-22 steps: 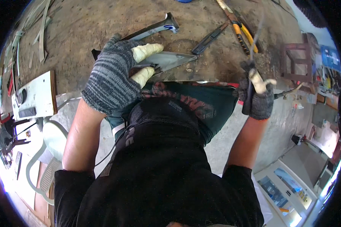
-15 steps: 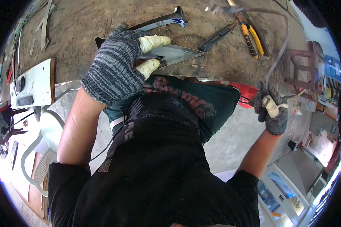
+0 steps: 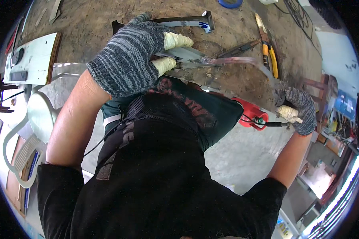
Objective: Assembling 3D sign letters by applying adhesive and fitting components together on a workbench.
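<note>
On the wooden bench [image 3: 231,85], my left hand [image 3: 127,53], in a striped grey glove with pale-wrapped fingertips, presses and holds a flat, pointed grey metal piece [image 3: 191,54]. My right hand [image 3: 301,105], gloved alike, closes round the end of a long bent rod [image 3: 247,60] at the bench's right side. Motion smears the rod; its far end reaches the metal piece, though I cannot tell if they touch. A dark hose-like line [image 3: 273,124] runs beside my right hand. Beyond my left hand lies a channel-shaped metal piece [image 3: 183,22] with blue marks.
Orange-and-yellow-handled pliers [image 3: 266,47] and a dark, narrow tool [image 3: 240,48] lie to the right. A blue ring [image 3: 230,3] rests at the far edge. Below the bench is a red object [image 3: 249,113]. A white board [image 3: 34,59] and a pale chair [image 3: 40,109] stand left.
The bent rod has swung down, its far end moving from above the pliers to the metal piece. My right hand has shifted slightly right. My left hand keeps its hold.
</note>
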Demonstrator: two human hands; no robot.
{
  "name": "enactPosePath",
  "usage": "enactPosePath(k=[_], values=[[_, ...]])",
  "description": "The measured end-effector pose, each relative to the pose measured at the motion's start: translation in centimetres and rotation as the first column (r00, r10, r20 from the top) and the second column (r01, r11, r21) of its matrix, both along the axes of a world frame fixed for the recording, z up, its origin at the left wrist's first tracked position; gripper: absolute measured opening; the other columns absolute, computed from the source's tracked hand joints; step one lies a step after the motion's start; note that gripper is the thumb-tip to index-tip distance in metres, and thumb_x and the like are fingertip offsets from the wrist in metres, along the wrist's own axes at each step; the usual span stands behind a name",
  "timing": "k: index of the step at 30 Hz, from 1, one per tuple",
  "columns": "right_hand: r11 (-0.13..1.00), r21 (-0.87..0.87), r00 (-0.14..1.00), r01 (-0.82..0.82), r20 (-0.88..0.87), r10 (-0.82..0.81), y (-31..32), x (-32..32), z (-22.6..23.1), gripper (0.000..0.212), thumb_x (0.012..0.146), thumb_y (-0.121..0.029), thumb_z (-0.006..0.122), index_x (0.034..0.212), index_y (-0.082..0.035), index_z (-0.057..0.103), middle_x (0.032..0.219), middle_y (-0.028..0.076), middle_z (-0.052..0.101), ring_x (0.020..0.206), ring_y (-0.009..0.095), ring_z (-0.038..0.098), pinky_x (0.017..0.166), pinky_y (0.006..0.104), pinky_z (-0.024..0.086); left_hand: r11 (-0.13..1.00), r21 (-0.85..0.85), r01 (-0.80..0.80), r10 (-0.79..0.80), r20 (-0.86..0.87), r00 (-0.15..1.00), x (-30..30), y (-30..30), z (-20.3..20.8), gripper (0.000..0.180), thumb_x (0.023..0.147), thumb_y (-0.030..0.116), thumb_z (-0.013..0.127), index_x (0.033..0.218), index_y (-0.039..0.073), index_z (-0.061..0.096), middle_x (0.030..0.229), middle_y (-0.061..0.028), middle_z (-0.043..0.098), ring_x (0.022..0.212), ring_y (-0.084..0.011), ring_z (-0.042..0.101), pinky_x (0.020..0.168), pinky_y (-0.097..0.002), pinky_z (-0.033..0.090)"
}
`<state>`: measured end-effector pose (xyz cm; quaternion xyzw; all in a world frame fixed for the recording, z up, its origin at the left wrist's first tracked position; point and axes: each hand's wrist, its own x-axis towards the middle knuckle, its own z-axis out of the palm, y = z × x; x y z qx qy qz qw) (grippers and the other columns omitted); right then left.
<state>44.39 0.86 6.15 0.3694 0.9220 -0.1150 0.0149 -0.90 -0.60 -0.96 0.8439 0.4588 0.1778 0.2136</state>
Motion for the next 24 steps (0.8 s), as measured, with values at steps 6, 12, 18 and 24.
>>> enactPosePath(k=[6,12,18,24], values=[[0.974,-0.133,0.972,-0.184,-0.171,0.160,3.0,-2.3,1.0,0.036,0.070,-0.023,0.082,0.101,-0.007,0.073,0.100,0.009,0.071,0.092,0.025,0.068,0.082,0.0342,0.051,0.999,-0.053,-0.004,0.008,0.073,0.997,0.1,0.0,-0.1,0.044,0.079,0.010,0.068,0.123,0.015,0.064,0.111,-0.0148,0.065,0.107,-0.0326,0.056,0.097,-0.0419,0.044],[0.973,-0.217,0.997,-0.077,0.015,0.082,4.0,-4.7,2.5,0.045,0.062,-0.025,0.086,0.103,-0.011,0.072,0.100,0.008,0.072,0.091,0.030,0.066,0.083,0.0394,0.048,1.000,-0.005,-0.010,0.011,0.089,0.996,0.6,-0.2,0.6,0.042,0.080,0.011,0.067,0.122,0.013,0.065,0.112,-0.0143,0.064,0.108,-0.0328,0.056,0.098,-0.0421,0.043],[0.892,-0.439,0.993,0.106,0.007,-0.115,5.3,-5.9,2.1,0.046,0.060,-0.017,0.087,0.100,-0.002,0.071,0.088,0.011,0.069,0.081,0.024,0.064,0.072,0.0351,0.050,1.000,0.005,0.006,-0.006,0.078,0.997,0.7,0.1,0.5,0.042,0.080,0.011,0.068,0.122,0.014,0.065,0.112,-0.0144,0.064,0.108,-0.0327,0.056,0.098,-0.0421,0.043],[0.840,-0.528,0.984,0.125,-0.043,-0.174,7.0,-8.1,2.4,0.049,0.056,-0.009,0.087,0.102,0.000,0.071,0.082,0.007,0.065,0.080,0.018,0.061,0.074,0.0313,0.049,1.000,0.018,-0.014,0.013,0.055,0.998,0.5,-0.2,0.9,0.044,0.079,0.009,0.069,0.122,0.014,0.065,0.114,-0.0140,0.064,0.109,-0.0332,0.056,0.100,-0.0425,0.043]])
